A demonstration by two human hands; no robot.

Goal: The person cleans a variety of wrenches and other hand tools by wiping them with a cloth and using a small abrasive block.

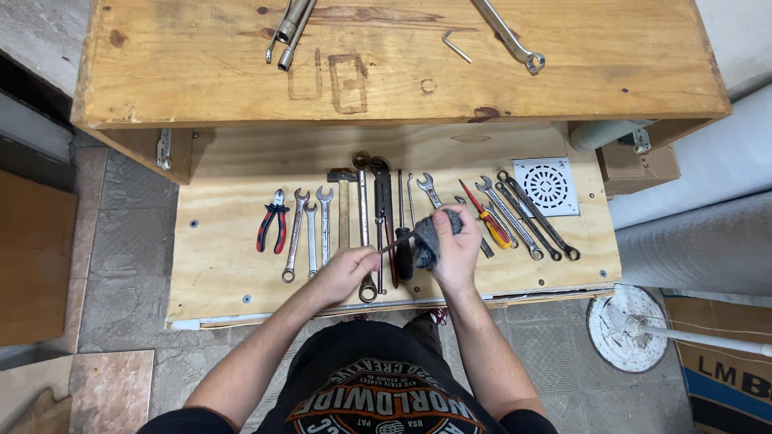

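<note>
Tool in hands mostly hidden by grey rag point(432, 233); only thin shaft point(392, 242) shows. Right hand point(457, 249) clenched around rag near front edge of plywood board point(225, 281). Left hand point(344, 273) pinches shaft end. Wrenches, red-handled pliers point(273, 221) lie in row along board.

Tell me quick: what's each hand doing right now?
Left hand: closed on a thin tool, pinching one end.
Right hand: closed on a grey rag, wrapped around that tool.
</note>
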